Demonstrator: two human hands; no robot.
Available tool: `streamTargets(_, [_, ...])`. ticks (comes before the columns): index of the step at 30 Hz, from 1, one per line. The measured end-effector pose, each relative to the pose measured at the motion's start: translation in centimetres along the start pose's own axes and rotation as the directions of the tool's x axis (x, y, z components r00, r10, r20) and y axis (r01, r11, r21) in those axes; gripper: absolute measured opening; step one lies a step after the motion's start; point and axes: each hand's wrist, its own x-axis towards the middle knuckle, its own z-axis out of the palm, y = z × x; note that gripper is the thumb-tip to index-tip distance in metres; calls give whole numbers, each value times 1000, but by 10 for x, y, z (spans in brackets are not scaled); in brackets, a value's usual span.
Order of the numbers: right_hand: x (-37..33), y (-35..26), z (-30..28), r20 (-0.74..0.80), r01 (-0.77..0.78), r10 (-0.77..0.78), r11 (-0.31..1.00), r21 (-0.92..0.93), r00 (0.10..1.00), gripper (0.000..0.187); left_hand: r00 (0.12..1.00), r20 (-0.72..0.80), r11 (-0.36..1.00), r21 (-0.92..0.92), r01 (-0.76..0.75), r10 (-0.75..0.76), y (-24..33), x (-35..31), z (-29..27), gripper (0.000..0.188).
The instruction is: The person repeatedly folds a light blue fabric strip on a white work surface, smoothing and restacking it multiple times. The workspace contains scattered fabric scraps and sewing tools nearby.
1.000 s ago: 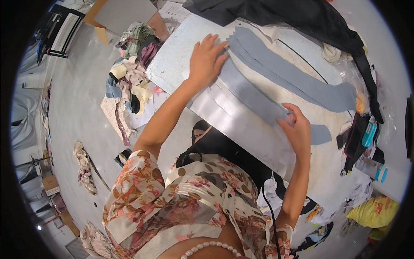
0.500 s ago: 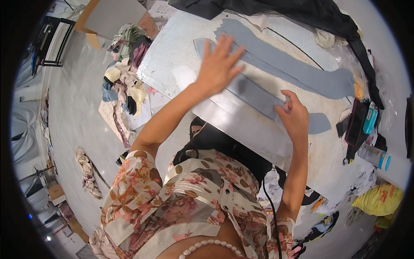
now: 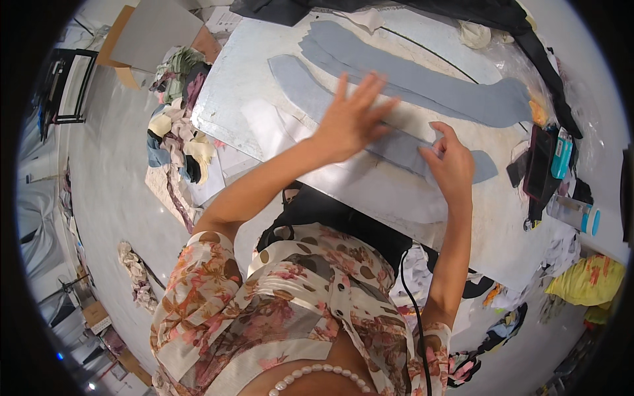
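Note:
A curved blue-grey fabric strip (image 3: 297,84) lies across the table, its ends rounded or pointed. Over its middle is my left hand (image 3: 353,122), palm down with fingers spread, slightly blurred. My right hand (image 3: 452,165) is by the strip's right part, thumb and forefinger apart with a gap between them; its other fingers are partly hidden. A white curved sheet (image 3: 409,203) lies along the strip's near side. Beyond the strip rests a layered stack of similar blue-grey pieces (image 3: 422,79), several edges showing at its left end.
The pale table (image 3: 221,99) has dark cloth (image 3: 422,10) along its far edge. At the right lie a dark phone-like slab (image 3: 541,162) and a turquoise packet (image 3: 561,155). Fabric scraps (image 3: 191,142) are heaped at the left, near a cardboard box (image 3: 155,36). A yellow bundle (image 3: 584,280) sits lower right.
My left hand has slid rightward along the strip, baring more of its left end. My right hand keeps nearly the same place by the right part. The whole view has shifted slightly.

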Motion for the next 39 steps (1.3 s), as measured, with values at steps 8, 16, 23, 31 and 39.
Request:
streamTargets(8, [-21, 33, -38, 88, -85, 71, 983, 165, 994, 47, 982, 91, 985, -59, -162, 167, 37, 18, 29, 61])
streamTargets(16, [-32, 91, -58, -125, -180, 231, 928, 327, 965, 49, 979, 41, 976, -93, -195, 200, 36, 18, 20, 61])
streamTargets(23, [-32, 103, -42, -228, -127, 209, 935, 331, 951, 49, 978, 6, 972, -111, -207, 209, 36, 17, 18, 57])
streamTargets(31, [-33, 87, -60, -374, -103, 206, 955, 277, 904, 29, 979, 9, 974, -95, -204, 206, 38, 17, 18, 56])
streamTargets(39, [-9, 91, -54, -39, -258, 333, 795, 548, 942, 9, 978, 83, 981, -61, -186, 191, 38, 17, 24, 59])
